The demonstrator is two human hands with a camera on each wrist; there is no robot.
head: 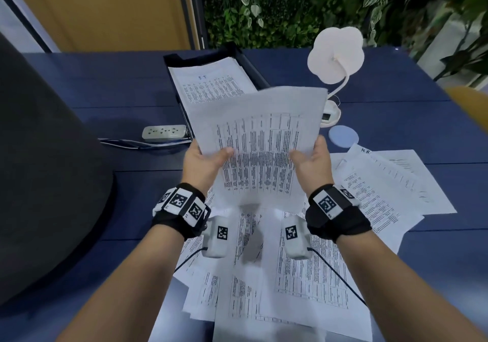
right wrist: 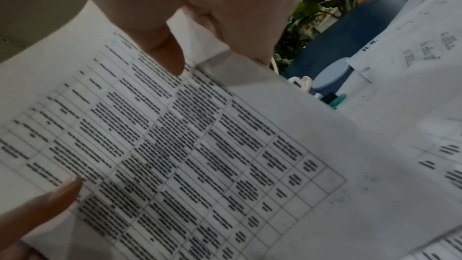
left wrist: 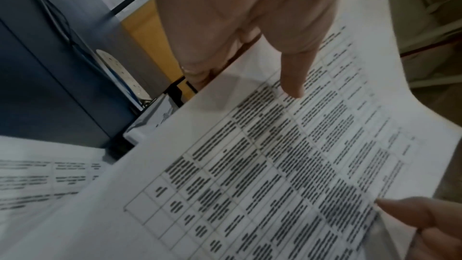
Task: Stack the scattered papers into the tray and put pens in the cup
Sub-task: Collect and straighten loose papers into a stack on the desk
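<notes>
Both hands hold one white printed sheet of paper [head: 260, 141] up off the dark blue bench [head: 118, 98], over the near end of the black paper tray [head: 248, 64]. The left hand [head: 203, 160] grips the sheet's left edge and the right hand [head: 313, 158] its right edge; each thumb lies on the printed face, and the other fingers [left wrist: 197, 74] curl behind the paper, mostly hidden by it. The sheet bows upward at its far end and covers the tray's near half, so only the far rim and part of the stack of printed pages inside [head: 211, 82] show.

Below the wrists more loose printed sheets [head: 290, 275] lie overlapping on the bench, cut off by the lower edge of the head view; others [head: 383, 183] fan out to the right. The print everywhere is blurred and unreadable.

Behind the held sheet stand a white flower-shaped desk lamp [head: 335, 53], its base partly hidden, and a pale blue round disc [head: 343, 135]. A white power strip [head: 163, 133] sits to the left, its cable running under the paper. In the right wrist view something green and black [right wrist: 335, 100] peeks past the sheet's edge, too hidden to identify.
</notes>
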